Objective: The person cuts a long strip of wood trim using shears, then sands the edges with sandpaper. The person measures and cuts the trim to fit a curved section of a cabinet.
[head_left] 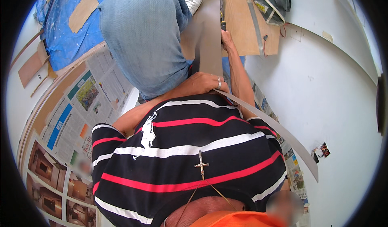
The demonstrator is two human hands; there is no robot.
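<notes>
A long, flexible grey strip (212, 45) stretches from the far side, near the white shoe, back toward me and curves past my right side. My left hand (205, 82), with rings on a finger, is closed on the strip's edge close to my waist. Farther out, my right hand (226, 40) wraps around a hand tool with a black and yellow handle (223, 25), right beside the strip. The strip covers part of that tool, so its kind cannot be made out.
My bent, jeans-clad leg (141, 37) rises at left. Wooden board (238, 9) lies beyond, bearing a grey metal strip (255, 25) and a dark bag (275, 1). Blue sheeting (60, 41) and newspaper (81, 101) spread leftward. Wires poke from a white wall opening (322, 151) at right.
</notes>
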